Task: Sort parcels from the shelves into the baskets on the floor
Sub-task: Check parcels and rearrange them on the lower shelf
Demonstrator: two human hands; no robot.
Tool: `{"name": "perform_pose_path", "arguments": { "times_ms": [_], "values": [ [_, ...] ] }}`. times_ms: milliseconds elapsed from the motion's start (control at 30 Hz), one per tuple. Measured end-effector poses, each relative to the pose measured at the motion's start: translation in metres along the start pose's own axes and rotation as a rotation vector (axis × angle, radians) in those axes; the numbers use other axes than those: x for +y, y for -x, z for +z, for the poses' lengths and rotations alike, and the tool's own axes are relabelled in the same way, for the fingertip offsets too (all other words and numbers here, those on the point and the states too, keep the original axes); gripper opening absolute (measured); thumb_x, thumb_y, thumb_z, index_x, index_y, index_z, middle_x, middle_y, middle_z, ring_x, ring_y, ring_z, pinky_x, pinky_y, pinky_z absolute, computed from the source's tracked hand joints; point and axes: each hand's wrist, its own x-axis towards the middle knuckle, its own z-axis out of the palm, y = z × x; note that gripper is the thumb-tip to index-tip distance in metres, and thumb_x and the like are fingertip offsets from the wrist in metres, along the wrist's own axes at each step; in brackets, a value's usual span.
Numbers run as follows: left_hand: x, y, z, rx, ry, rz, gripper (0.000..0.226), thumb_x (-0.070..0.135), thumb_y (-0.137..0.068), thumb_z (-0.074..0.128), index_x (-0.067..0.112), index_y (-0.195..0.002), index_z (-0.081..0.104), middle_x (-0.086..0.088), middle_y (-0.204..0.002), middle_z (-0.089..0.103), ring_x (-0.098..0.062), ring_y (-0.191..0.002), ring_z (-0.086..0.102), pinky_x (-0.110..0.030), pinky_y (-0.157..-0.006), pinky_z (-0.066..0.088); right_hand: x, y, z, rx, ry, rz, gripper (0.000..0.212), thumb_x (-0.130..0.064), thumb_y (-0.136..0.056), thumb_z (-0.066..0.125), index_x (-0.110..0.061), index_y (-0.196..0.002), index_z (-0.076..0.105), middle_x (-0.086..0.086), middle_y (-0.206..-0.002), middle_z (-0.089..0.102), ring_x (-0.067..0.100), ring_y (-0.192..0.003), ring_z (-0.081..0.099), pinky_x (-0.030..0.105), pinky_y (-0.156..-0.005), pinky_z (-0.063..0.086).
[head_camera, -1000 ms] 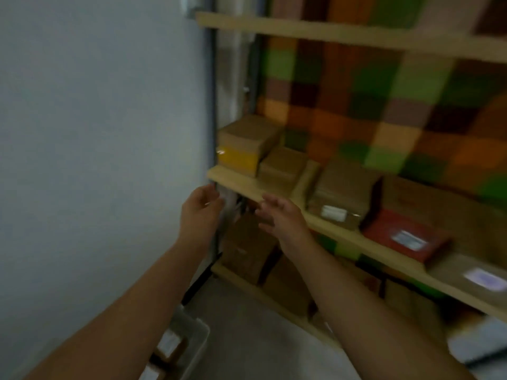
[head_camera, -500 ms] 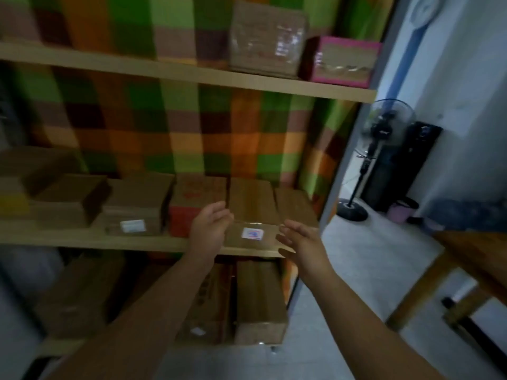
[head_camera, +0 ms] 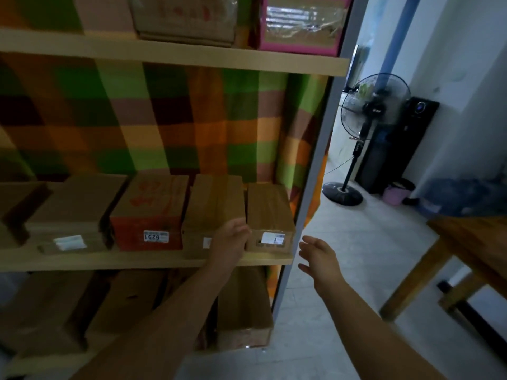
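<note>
Both hands have slid right along the middle shelf [head_camera: 131, 260] since half a second ago, and the view went with them, so the fan [head_camera: 367, 116] and floor are bigger in frame now.

Left hand [head_camera: 230, 239] is resting against the front corner of a plain brown parcel [head_camera: 216, 204], fingers loosely curled; it covers most of that box's label, so no reading it. Can't tell if it's actually gripping. Right hand [head_camera: 318, 256] hangs in the air just past the shelf's grey upright post, fingers spread, touching nothing.

Between the two hands sits the end parcel [head_camera: 270, 212], smooth cardboard with a white label on its front face, print too small to read. Next one over to the left is a red-fronted box [head_camera: 149, 212] tagged 6251. Boxes further left are blurry and dim.

Top shelf parcels are cut off by the frame: a taped brown one and a pink box [head_camera: 299, 26] under shiny plastic wrap. Lower shelf cartons are dark and partly behind the left arm. Checked cloth hangs behind everything. No baskets visible from here.
</note>
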Motion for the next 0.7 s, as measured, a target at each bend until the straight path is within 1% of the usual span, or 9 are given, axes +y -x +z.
{"name": "perform_pose_path", "arguments": {
  "times_ms": [133,233,300,367,433,500,533,633,700],
  "values": [
    [0.002,-0.042,0.008,-0.076,-0.005,-0.021,0.04,0.019,-0.095,0.049,0.015,-0.135,0.047,0.003,-0.116,0.056,-0.005,-0.089,0.051,-0.019,-0.066,0.038,-0.004,-0.039,0.013,0.055,0.074,0.028,0.032,-0.013,-0.091,0.055,-0.01,-0.123,0.053,0.009,-0.116,0.054,0.023,-0.102,0.051,0.038,-0.086,0.046],
    [-0.001,-0.069,0.018,-0.13,-0.022,-0.073,0.044,0.022,-0.095,0.051,0.017,-0.138,0.044,-0.003,-0.136,0.05,-0.016,-0.118,0.049,-0.025,-0.086,0.037,-0.004,-0.064,0.021,0.066,0.145,0.068,0.021,-0.016,-0.09,0.055,-0.012,-0.111,0.055,0.009,-0.112,0.055,0.023,-0.096,0.05,0.041,-0.087,0.048],
    [-0.004,-0.085,0.025,-0.154,-0.029,-0.099,0.048,0.024,-0.095,0.051,0.017,-0.141,0.039,-0.004,-0.141,0.045,-0.02,-0.125,0.046,-0.028,-0.091,0.036,-0.003,-0.077,0.024,0.074,0.169,0.088,0.013,-0.016,-0.09,0.055,-0.014,-0.103,0.053,0.009,-0.108,0.054,0.024,-0.096,0.051,0.043,-0.089,0.048],
    [-0.007,-0.098,0.033,-0.173,-0.035,-0.134,0.05,0.026,-0.094,0.052,0.017,-0.142,0.037,-0.004,-0.137,0.047,-0.018,-0.117,0.05,-0.029,-0.089,0.041,-0.001,-0.087,0.026,0.071,0.197,0.106,0.01,-0.016,-0.09,0.055,-0.014,-0.1,0.053,0.009,-0.103,0.054,0.024,-0.095,0.051,0.045,-0.091,0.048],
    [-0.006,-0.106,0.044,-0.166,-0.041,-0.169,0.046,0.027,-0.094,0.052,0.017,-0.137,0.042,-0.002,-0.119,0.055,-0.015,-0.099,0.055,-0.029,-0.078,0.048,-0.001,-0.095,0.026,0.061,0.213,0.125,0.008,-0.017,-0.09,0.057,-0.013,-0.095,0.052,0.007,-0.094,0.054,0.024,-0.093,0.052,0.046,-0.093,0.047],
    [-0.004,-0.112,0.057,-0.135,-0.095,-0.19,0.04,0.029,-0.092,0.054,0.016,-0.13,0.047,-0.002,-0.107,0.057,-0.017,-0.091,0.058,-0.035,-0.081,0.051,-0.001,-0.104,0.022,0.028,0.227,0.14,0.01,-0.019,-0.09,0.059,-0.011,-0.093,0.053,0.006,-0.088,0.055,0.024,-0.091,0.052,0.044,-0.093,0.046],
    [-0.004,-0.114,0.06,-0.116,-0.122,-0.201,0.04,0.029,-0.092,0.054,0.014,-0.128,0.048,-0.003,-0.104,0.057,-0.017,-0.089,0.056,-0.035,-0.084,0.049,-0.001,-0.105,0.023,0.005,0.234,0.141,0.012,-0.02,-0.09,0.06,-0.01,-0.094,0.054,0.006,-0.086,0.056,0.023,-0.09,0.052,0.043,-0.091,0.047],
    [-0.002,-0.117,0.076,-0.053,-0.147,-0.263,0.04,0.027,-0.093,0.053,0.01,-0.128,0.046,0.003,-0.083,0.045,-0.012,-0.071,0.045,-0.032,-0.077,0.038,-0.002,-0.112,0.021,-0.087,0.256,0.165,0.015,-0.023,-0.091,0.059,-0.009,-0.095,0.055,0.008,-0.088,0.058,0.023,-0.09,0.053,0.037,-0.085,0.045],
    [-0.002,-0.116,0.081,-0.021,-0.147,-0.302,0.043,0.027,-0.092,0.053,0.007,-0.129,0.045,-0.001,-0.089,0.044,-0.018,-0.081,0.05,-0.033,-0.08,0.041,0.0,-0.118,0.019,-0.131,0.284,0.182,0.022,-0.026,-0.091,0.058,-0.007,-0.101,0.056,0.01,-0.099,0.058,0.024,-0.093,0.054,0.035,-0.082,0.044]
  ]
}}
